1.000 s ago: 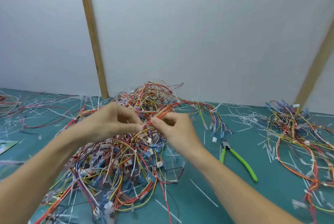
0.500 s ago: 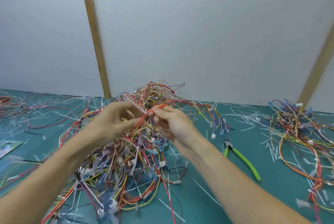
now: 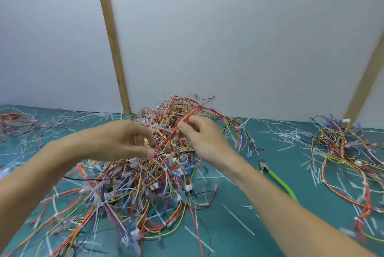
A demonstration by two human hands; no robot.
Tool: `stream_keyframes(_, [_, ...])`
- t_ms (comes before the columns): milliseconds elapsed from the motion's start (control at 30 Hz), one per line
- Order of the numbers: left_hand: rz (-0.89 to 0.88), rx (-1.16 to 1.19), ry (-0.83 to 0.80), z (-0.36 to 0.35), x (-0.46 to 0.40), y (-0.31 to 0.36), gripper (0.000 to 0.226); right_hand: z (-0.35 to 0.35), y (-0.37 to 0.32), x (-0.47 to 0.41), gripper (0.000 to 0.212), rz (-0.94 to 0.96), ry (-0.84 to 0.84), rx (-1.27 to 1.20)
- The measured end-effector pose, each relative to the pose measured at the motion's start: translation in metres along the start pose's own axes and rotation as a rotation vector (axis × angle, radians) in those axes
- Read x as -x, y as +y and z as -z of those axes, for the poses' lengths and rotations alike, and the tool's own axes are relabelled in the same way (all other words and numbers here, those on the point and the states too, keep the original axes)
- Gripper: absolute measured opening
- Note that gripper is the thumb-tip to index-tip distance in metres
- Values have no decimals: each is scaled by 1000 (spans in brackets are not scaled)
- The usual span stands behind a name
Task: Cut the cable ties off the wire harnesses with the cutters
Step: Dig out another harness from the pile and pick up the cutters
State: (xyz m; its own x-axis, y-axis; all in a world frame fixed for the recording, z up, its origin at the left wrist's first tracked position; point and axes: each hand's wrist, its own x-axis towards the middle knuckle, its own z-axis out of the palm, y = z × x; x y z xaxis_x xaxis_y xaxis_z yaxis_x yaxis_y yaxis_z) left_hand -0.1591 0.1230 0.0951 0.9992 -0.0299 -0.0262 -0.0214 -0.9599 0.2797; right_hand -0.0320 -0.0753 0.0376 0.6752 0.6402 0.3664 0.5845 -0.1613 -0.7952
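Observation:
A big tangled pile of wire harnesses (image 3: pixel 145 184) in red, yellow, blue and white lies on the green mat in front of me. My left hand (image 3: pixel 122 142) pinches a red and orange wire bundle (image 3: pixel 166 140) low on the pile. My right hand (image 3: pixel 199 134) grips the same bundle higher up, where it arches out of the pile. The green-handled cutters (image 3: pixel 276 180) lie on the mat to the right of my right forearm, held by neither hand.
A second heap of harnesses (image 3: pixel 349 163) lies at the right. Cut white cable-tie scraps (image 3: pixel 280 134) litter the green mat (image 3: pixel 239 225). More loose wires (image 3: pixel 14 121) lie at the far left. White panels with wooden posts (image 3: pixel 112 45) stand behind the table.
My hands have moved apart along the red bundle: the right one up and to the right, the left one down. The view has shifted slightly.

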Motion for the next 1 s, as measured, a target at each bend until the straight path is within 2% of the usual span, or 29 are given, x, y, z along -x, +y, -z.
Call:
stream_keyframes(67, [6,-145,-10,-3,-8,5,15,-10,6,5,32,89,137,81])
stream_keyframes(100, [5,-141,22,-3,-12,7,21,-14,6,7,26,64,123,-16])
stream_keyframes(167, [43,-33,174,7,-18,6,27,-21,3,11,16,-128,-37,-279])
stream_keyframes(200, [101,27,335,16,-22,1,28,-25,3,15,24,-199,-139,-300])
stream_keyframes(233, [173,86,546,24,-25,-4,26,-30,2,21,28,-196,-220,-182])
stream_keyframes(300, [319,168,985,28,-34,-10,23,-47,3,36,20,-29,-312,224])
stream_keyframes(333, [342,179,1094,25,-41,-9,23,-56,4,45,19,49,-362,394])
stream_keyframes(433, [303,134,1004,11,-60,-4,22,-68,3,63,24,188,-496,583])
stream_keyframes(467, [324,182,1060,15,-62,-9,21,-66,3,61,21,225,-497,632])
stream_keyframes(533, [401,303,1269,31,-58,-24,20,-57,7,56,18,247,-456,677])
stream_keyframes(567, [435,285,1291,36,-54,-28,22,-52,10,53,19,240,-473,696])
stream_keyframes(633, [411,291,1116,31,-52,-27,22,-38,18,46,22,203,-626,720])
stream_keyframes(667, [367,378,941,27,-52,-21,20,-28,21,42,30,155,-698,638])
stream_keyframes(733, [261,549,495,18,-42,0,20,0,24,28,42,-58,-682,215])
stream_keyframes(767, [184,535,293,14,-33,9,21,14,25,21,41,-181,-592,-99])
stream_keyframes(800, [95,487,156,10,-26,14,20,25,25,15,36,-298,-510,-428])
stream_keyframes(833, [2,440,76,4,-20,22,18,30,24,11,37,-405,-456,-727])
stream_keyframes(867, [-91,398,18,-6,-15,29,17,29,22,10,49,-487,-416,-937])
stream_keyframes(900, [-166,360,-30,-19,-10,36,18,23,20,9,59,-522,-391,-1051])
stream_keyframes(933, [-209,336,-54,-31,-5,39,20,15,17,8,62,-511,-368,-1081])
stream_keyframes(1000, [-217,329,1,-46,5,39,21,6,7,5,45,-472,-307,-1066])
